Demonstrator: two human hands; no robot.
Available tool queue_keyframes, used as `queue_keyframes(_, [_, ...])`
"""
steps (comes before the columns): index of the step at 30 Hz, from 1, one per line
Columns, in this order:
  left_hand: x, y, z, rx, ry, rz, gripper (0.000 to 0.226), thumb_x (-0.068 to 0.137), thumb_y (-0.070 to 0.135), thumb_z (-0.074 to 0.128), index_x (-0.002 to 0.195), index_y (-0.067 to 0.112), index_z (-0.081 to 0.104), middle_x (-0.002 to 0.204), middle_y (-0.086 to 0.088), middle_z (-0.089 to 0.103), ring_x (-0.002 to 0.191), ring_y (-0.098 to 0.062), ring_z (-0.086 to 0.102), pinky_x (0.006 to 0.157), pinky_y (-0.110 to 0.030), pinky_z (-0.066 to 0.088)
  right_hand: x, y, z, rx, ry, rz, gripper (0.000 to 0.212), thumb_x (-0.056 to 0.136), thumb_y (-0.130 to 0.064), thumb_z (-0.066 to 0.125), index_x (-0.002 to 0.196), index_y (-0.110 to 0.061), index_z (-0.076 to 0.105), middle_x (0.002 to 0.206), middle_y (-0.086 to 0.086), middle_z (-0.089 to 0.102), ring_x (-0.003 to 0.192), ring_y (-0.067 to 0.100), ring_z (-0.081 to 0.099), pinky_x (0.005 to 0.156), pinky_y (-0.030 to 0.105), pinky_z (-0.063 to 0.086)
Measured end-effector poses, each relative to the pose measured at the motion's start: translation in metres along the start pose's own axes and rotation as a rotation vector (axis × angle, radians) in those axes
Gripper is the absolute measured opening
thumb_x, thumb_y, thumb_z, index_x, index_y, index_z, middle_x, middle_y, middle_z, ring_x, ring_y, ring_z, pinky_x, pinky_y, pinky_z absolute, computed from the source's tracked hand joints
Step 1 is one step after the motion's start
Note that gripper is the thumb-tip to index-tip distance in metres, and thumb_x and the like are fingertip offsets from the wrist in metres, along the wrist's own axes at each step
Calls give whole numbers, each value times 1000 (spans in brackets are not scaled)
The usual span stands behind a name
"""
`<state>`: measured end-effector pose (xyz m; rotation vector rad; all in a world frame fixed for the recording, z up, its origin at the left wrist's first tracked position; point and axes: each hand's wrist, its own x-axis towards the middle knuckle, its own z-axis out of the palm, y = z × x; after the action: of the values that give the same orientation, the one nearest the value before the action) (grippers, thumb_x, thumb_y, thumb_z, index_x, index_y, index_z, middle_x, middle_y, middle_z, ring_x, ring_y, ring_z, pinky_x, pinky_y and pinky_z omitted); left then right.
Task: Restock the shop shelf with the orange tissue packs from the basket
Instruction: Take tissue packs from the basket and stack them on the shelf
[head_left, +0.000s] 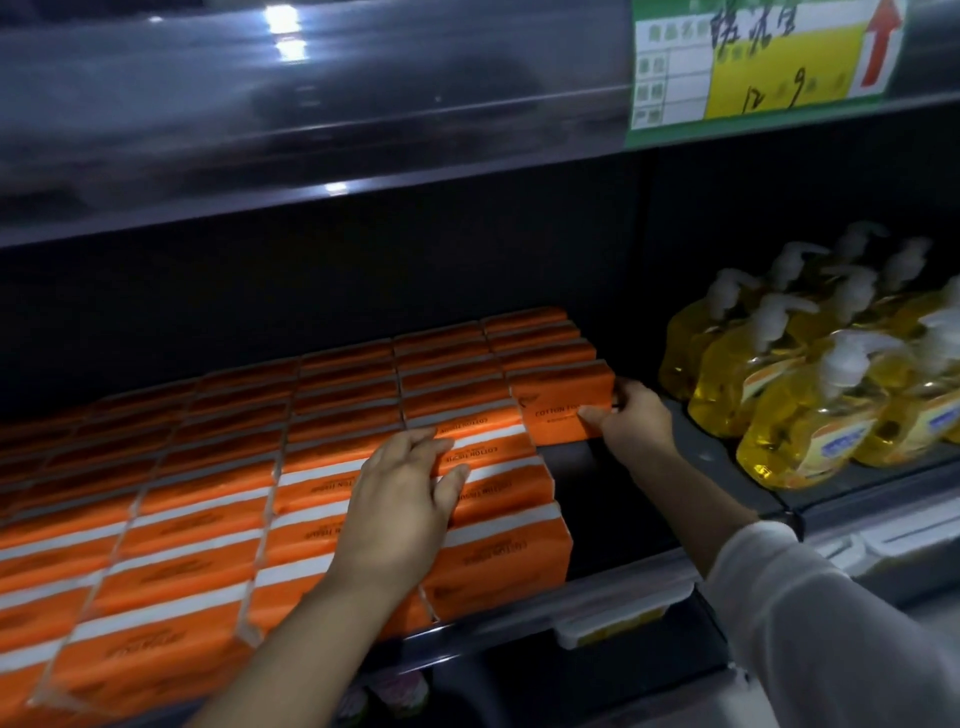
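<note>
The orange tissue pack (563, 402) stands far right on the shelf (519, 618), long side running left-right. The right hand (631, 415) pinches its right end; the left hand (400, 499) lies flat and open on the near packs (493, 519).

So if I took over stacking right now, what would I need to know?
Left hand: open, flat on the front orange packs, steadying them.
Right hand: grip shut on one orange pack, at the row's right end, beside the yellow soap bottles.
Done: most of the shelf is filled.
Left: a dark gap in front of that pack still needs filling. The basket isn't in view.
</note>
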<state>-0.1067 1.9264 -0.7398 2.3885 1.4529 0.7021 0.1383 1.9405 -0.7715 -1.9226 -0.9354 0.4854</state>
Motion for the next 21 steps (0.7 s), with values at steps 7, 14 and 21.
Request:
queue_keyframes(7, [0, -2, 1, -8, 5, 22, 43, 95, 40, 47, 135, 23, 50, 139, 7, 43, 131, -9, 34, 105, -19, 21, -10, -10, -5, 2, -56, 22, 43, 83, -22, 67, 123, -9, 57, 117, 12, 63, 110, 30, 57, 94, 38, 47])
queue_keyframes(14, [6, -1, -18, -29, -110, 26, 53, 92, 42, 53, 138, 16, 46, 139, -4, 47, 129, -20, 41, 109, -27, 29, -37, -26, -46, -279, -1, -216, 51, 84, -6, 59, 134, -3, 48, 130, 19, 55, 122, 31, 51, 99, 29, 38])
queue_keyframes(21, [-73, -47, -108, 220, 54, 115, 56, 86, 55, 36, 113, 17, 65, 108, -5, 64, 102, -28, 58, 91, -38, 47, -107, -73, -62, -290, -37, -556, 45, 80, 4, 61, 124, -3, 58, 124, 19, 60, 114, 32, 58, 100, 35, 40])
